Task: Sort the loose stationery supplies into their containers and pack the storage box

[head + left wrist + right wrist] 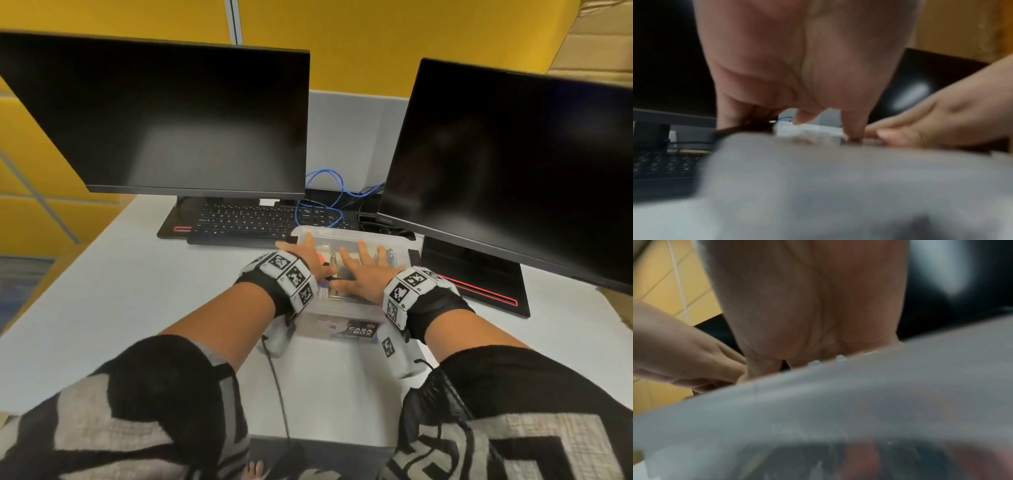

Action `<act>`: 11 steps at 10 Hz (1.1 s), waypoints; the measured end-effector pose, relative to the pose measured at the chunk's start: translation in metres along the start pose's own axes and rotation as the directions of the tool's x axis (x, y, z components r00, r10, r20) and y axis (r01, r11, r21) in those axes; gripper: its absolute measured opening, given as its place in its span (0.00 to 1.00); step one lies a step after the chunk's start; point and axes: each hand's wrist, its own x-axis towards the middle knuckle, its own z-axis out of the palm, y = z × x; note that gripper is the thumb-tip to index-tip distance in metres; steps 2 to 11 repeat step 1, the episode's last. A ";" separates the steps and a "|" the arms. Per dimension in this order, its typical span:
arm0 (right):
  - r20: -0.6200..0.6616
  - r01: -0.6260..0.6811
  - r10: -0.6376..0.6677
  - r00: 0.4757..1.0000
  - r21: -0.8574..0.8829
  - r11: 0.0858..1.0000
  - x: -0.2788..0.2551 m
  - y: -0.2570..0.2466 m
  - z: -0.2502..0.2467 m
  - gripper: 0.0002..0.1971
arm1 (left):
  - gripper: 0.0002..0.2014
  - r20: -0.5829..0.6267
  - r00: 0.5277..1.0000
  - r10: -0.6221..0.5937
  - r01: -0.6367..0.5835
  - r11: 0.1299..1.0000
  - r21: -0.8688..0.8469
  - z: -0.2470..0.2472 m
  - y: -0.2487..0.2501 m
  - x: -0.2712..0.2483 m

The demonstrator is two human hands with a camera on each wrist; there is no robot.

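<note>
A clear plastic storage box (404, 246) with a "CASA BOX" label stands on the white desk, its translucent lid (818, 170) on top. Stationery shows dimly through the lid. My left hand (310, 255) lies flat on the lid's left part, fingers spread. My right hand (363, 270) presses flat on the lid's right part, fingers straight. In the left wrist view the left fingers (854, 128) touch the lid beside the right hand (931, 123). In the right wrist view the lid (859, 394) fills the lower half under the right palm (807, 305).
Two dark monitors (164, 116) (520, 164) stand close behind the box. A black keyboard (246, 222) lies behind it at left, with blue cables (325, 192) between the screens. A monitor base with a red line (479, 284) sits right of the box.
</note>
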 end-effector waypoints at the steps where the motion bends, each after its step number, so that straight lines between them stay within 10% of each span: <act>1: -0.084 0.029 -0.023 0.996 0.065 0.997 0.001 0.007 0.013 0.37 | 0.37 -0.144 0.985 0.091 -0.085 0.995 0.042 0.022 -0.014 -0.007; 11: -0.084 0.029 -0.023 0.996 0.065 0.997 0.001 0.007 0.013 0.37 | 0.37 -0.144 0.985 0.091 -0.085 0.995 0.042 0.022 -0.014 -0.007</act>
